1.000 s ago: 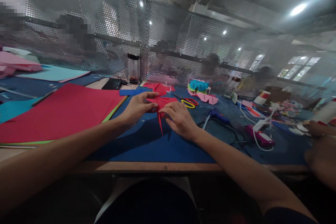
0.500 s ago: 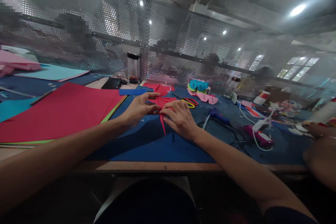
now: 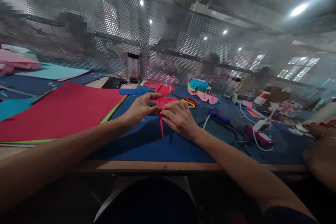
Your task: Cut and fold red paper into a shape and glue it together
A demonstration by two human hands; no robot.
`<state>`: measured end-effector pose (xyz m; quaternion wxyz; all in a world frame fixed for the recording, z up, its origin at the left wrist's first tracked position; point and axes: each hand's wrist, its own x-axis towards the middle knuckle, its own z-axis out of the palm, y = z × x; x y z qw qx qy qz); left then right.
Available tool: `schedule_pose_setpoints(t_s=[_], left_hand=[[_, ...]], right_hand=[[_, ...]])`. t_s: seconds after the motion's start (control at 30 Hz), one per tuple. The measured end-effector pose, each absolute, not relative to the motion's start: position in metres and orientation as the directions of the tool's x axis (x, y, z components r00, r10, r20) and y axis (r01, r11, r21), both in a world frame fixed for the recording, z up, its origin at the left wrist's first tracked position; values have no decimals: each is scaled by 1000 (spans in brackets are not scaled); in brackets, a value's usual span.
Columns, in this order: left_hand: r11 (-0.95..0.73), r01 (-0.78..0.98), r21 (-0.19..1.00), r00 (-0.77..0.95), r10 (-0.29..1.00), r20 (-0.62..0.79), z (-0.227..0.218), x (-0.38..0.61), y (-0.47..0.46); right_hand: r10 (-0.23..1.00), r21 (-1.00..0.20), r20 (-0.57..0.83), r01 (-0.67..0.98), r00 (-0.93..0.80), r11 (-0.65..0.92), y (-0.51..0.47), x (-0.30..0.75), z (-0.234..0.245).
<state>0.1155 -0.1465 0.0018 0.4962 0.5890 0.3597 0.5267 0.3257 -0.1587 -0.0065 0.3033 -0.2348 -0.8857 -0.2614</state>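
Observation:
Between my two hands is a red folded paper piece (image 3: 161, 126), with a thin pointed strip hanging below my fingers. My left hand (image 3: 140, 109) pinches it from the left with thumb and fingertips. From the right, my right hand (image 3: 180, 117) closes its fingers on the same paper; the pinched spot is partly hidden. Just behind the fingers more red paper (image 3: 163, 101) shows, and I cannot tell whether it is all one piece. Scissors with red and yellow handles (image 3: 189, 103) lie just beyond my right hand.
A stack of large red sheets (image 3: 68, 112) lies at left. Behind stand a clear jar (image 3: 133, 68) and a perforated screen (image 3: 112, 24). At right are a blue glue gun (image 3: 219, 116) with its cord, a magenta device (image 3: 259, 136) and another person's arm (image 3: 321, 154).
The hanging red strip has swung slightly left and its tip sits a little lower. Both hands keep their hold in nearly the same place.

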Motion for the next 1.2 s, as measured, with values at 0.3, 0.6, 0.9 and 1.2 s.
schedule_pose_setpoints(t_s=[0.3,0.6,0.9,1.2], left_hand=[[-257,-110,960,201,940,275,1,116,-146],[-293,-103,951,218,926,309,-1,116,-146],[-322,-95,942,222,916,335,-4,115,-143],[-350,-91,932,240,901,362,-6,116,-144]], right_hand=[[285,283,665,586,-691,759,-158,325,-7],[318,248,676,612,-664,751,-160,325,-5],[325,223,681,609,-656,761,-161,325,-5],[322,207,695,607,-643,767,-157,325,-7]])
